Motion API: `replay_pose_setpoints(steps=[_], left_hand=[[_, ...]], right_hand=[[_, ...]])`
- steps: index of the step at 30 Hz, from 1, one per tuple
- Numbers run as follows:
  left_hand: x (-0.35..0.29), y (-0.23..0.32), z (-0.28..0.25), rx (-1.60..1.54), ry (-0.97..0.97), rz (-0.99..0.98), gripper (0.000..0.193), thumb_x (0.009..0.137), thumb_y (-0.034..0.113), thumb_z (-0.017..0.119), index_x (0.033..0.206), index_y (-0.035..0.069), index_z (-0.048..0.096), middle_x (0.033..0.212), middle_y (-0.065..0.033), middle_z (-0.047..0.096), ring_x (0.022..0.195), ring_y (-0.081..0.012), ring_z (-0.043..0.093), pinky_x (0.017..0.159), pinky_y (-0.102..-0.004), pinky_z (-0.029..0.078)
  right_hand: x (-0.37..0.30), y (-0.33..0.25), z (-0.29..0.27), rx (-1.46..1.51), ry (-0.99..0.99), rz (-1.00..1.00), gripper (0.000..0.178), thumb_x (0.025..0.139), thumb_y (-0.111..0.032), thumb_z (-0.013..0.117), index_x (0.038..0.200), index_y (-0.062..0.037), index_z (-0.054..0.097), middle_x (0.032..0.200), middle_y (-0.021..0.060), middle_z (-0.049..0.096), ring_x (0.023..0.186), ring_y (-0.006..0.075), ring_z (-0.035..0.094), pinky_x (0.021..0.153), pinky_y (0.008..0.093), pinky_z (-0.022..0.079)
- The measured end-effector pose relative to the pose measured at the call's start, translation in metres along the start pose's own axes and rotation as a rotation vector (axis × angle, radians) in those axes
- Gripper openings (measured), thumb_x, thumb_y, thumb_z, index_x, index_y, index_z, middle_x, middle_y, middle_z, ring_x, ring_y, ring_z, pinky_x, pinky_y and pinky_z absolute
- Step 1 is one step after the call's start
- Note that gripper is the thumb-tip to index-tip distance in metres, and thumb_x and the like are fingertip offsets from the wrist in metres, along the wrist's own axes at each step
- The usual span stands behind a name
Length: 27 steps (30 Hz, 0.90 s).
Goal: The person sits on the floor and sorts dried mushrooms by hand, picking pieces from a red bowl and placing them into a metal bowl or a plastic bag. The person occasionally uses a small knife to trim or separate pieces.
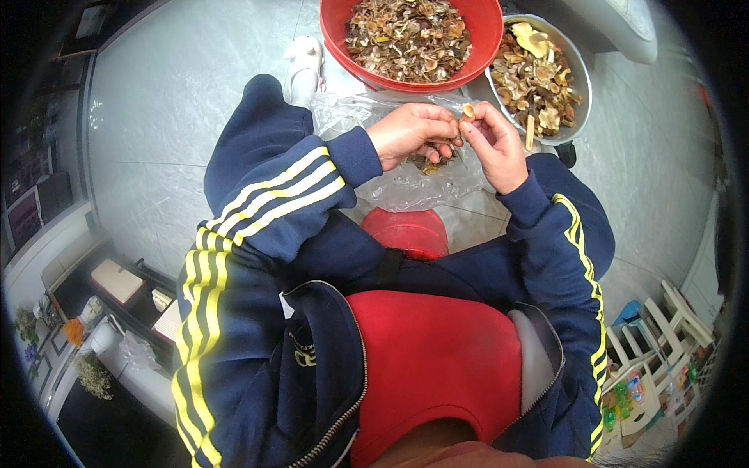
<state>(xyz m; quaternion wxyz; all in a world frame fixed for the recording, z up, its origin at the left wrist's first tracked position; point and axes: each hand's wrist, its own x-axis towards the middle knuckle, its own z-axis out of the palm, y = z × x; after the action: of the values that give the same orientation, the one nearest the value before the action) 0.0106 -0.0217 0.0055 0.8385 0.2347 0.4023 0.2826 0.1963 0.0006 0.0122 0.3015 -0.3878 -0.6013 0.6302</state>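
Both hands meet over a clear plastic bag spread on the floor, with dark trimmings lying on it. Between thumb and fingers, my right hand pinches a small tan mushroom, cap upward. My left hand comes up against the mushroom's lower end with curled fingers; what its fingertips grip is hidden. Just beyond the hands stands a large red basin full of small brown mushrooms. To its right is a pale round basin of brown and yellowish mushrooms, close to my right hand.
A red plastic stool shows between my legs. A white shoe stands left of the red basin. White shelving with small colourful items is at the lower right. Grey tiles cover the floor; dark furniture lines the left side.
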Motion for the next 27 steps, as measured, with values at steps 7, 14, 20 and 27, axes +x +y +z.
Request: replay_pose_setpoints(steps=[7, 14, 20, 27], left_hand=[[0.0, -0.004, 0.001, -0.003, 0.049, -0.082, 0.015, 0.089, 0.019, 0.057, 0.095, 0.005, 0.058, 0.09, -0.0036, 0.063, 0.072, -0.0088, 0.058, 0.061, -0.0211, 0.048], [0.0, -0.003, -0.001, 0.026, 0.075, -0.088, 0.019, 0.092, 0.022, 0.054, 0.098, 0.005, 0.057, 0.092, -0.0066, 0.063, 0.072, -0.0115, 0.061, 0.064, -0.0241, 0.051], [0.003, -0.005, -0.004, -0.238, 0.034, -0.116, 0.035, 0.097, 0.031, 0.043, 0.108, 0.0, 0.052, 0.101, -0.0157, 0.061, 0.086, -0.0221, 0.062, 0.079, -0.0338, 0.052], [0.006, -0.009, -0.008, -0.326, 0.011, -0.082, 0.048, 0.098, 0.042, 0.034, 0.112, -0.001, 0.049, 0.103, -0.0172, 0.06, 0.094, -0.0268, 0.062, 0.086, -0.0376, 0.051]], right_hand=[[0.0, 0.005, -0.002, -0.023, 0.044, 0.025, 0.007, 0.088, -0.006, 0.057, 0.092, -0.0019, 0.054, 0.081, -0.0016, 0.055, 0.07, 0.0071, 0.054, 0.066, 0.0222, 0.044], [0.031, 0.006, -0.083, 0.523, 0.489, 0.277, 0.02, 0.093, -0.013, 0.05, 0.105, 0.0022, 0.056, 0.095, 0.0087, 0.062, 0.073, 0.012, 0.056, 0.065, 0.0234, 0.046], [0.033, 0.001, -0.071, 0.437, 0.44, 0.307, 0.025, 0.091, -0.011, 0.051, 0.111, 0.0032, 0.052, 0.099, 0.011, 0.062, 0.076, 0.013, 0.055, 0.069, 0.0239, 0.046], [0.018, -0.019, -0.02, -0.446, -0.106, -0.166, 0.011, 0.08, -0.003, 0.063, 0.091, -0.002, 0.061, 0.088, 0.0035, 0.054, 0.081, 0.0118, 0.053, 0.071, 0.0242, 0.043]])
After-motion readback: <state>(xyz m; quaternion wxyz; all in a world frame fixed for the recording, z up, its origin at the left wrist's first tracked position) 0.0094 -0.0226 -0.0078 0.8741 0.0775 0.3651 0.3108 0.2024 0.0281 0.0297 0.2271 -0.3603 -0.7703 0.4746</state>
